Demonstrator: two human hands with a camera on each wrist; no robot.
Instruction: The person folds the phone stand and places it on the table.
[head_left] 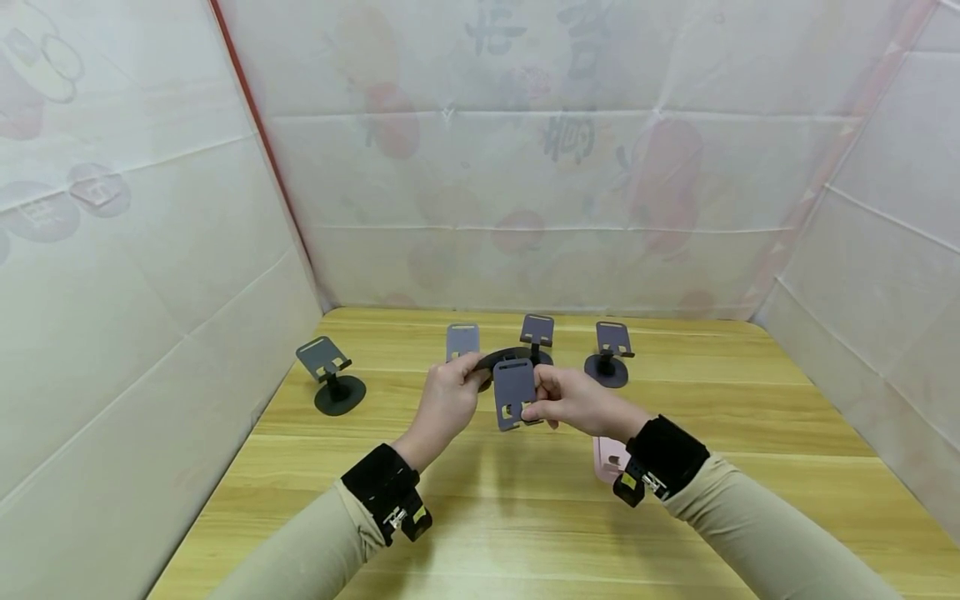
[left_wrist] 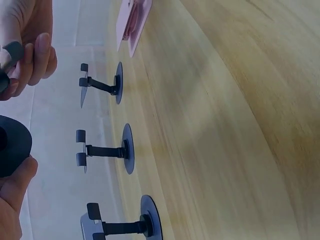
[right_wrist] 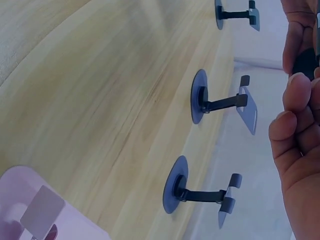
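Head view shows both hands raised above the middle of the wooden table (head_left: 525, 517), sharing one dark phone stand (head_left: 513, 392) held in the air between them. The left hand (head_left: 444, 406) sits at about nine o'clock of the stand, its fingers curled round the rim of the round black base (head_left: 491, 360); the left wrist view shows that base (left_wrist: 12, 145) as a dark disc pressed between thumb and fingers. The right hand (head_left: 573, 402) sits at about three o'clock, pinching the edge of the stand's grey plate, which hangs facing the camera with its lower lip at six o'clock. In the right wrist view the curled fingers (right_wrist: 295, 125) fill the right edge and only a sliver of the held piece shows. Behind the hands, toward twelve o'clock, three more stands are on the table in a row: one at eleven o'clock (head_left: 462, 340), one straight behind (head_left: 537, 331) and one at one o'clock (head_left: 611, 354). A fourth stand (head_left: 332, 377) is well apart at nine o'clock, near the left wall. A pink stand (head_left: 609, 457) lies flat on the table just under the right wrist, at about five o'clock of the held one.
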